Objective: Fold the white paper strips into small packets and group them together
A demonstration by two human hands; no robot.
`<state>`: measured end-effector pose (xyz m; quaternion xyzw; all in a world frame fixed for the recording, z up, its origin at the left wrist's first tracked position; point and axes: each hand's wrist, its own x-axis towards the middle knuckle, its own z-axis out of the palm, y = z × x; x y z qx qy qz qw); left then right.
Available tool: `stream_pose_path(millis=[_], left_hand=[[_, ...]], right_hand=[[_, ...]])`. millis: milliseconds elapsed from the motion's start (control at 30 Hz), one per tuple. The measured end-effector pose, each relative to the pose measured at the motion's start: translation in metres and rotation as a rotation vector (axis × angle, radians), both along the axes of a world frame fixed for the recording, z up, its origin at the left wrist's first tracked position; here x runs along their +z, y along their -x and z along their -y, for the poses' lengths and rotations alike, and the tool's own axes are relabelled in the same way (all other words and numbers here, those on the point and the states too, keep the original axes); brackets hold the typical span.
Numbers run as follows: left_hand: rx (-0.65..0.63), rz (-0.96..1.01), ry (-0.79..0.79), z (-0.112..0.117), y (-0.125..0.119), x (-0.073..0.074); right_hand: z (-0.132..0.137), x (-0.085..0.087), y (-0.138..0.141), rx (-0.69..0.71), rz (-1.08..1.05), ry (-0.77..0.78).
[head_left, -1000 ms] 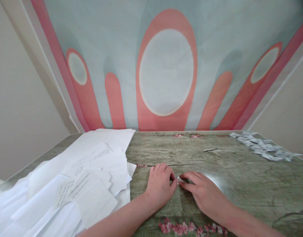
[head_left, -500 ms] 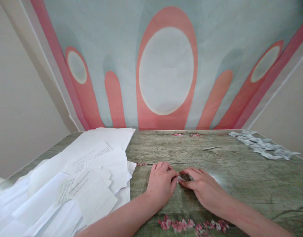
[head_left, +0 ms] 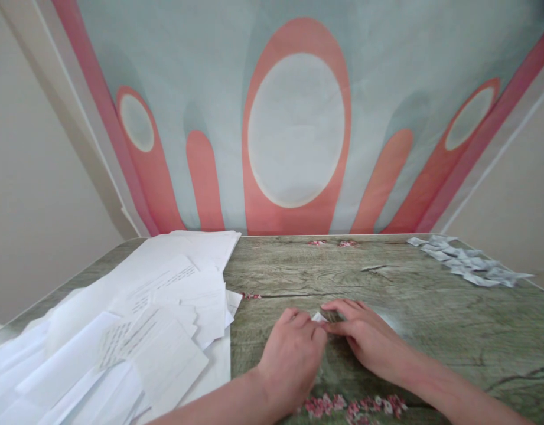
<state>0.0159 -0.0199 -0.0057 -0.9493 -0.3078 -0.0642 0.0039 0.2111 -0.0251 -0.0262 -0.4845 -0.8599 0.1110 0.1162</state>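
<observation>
My left hand (head_left: 293, 351) and my right hand (head_left: 364, 336) lie close together on the wood-patterned table (head_left: 387, 283), fingertips meeting. Between them they pinch a small white folded piece of paper (head_left: 318, 317), mostly hidden by the fingers, pressed down on the table top. Both hands have their fingers curled onto it.
A loose heap of white paper sheets (head_left: 134, 313) covers the left part of the table. A pile of small folded paper pieces (head_left: 469, 262) lies at the far right edge. A wall with pink and grey ovals (head_left: 293, 130) rises behind the table.
Both hands have slid slightly towards me and to the right, still working the small paper; the left hand has drawn back more than the right.
</observation>
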Motion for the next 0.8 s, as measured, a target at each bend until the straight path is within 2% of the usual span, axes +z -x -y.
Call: stream_pose_path(millis=[167, 333, 633, 800], left_hand=[[-0.015, -0.095, -0.048, 0.0063, -0.0050, 0.0005], [-0.030, -0.166, -0.022, 0.0038, -0.0070, 0.0048], [-0.045, -0.165, -0.002, -0.0029, -0.0047, 0.0009], [-0.030, -0.163, 0.000, -0.0029, -0.0050, -0.0019]], right_hand=[[-0.0009, -0.0021, -0.0016, 0.017, 0.002, -0.016], [-0.0007, -0.0050, -0.0019, 0.024, -0.008, -0.047], [0.0014, 0.0011, 0.0007, 0.021, 0.026, -0.060], [-0.0002, -0.0013, -0.0044, 0.052, 0.046, -0.055]])
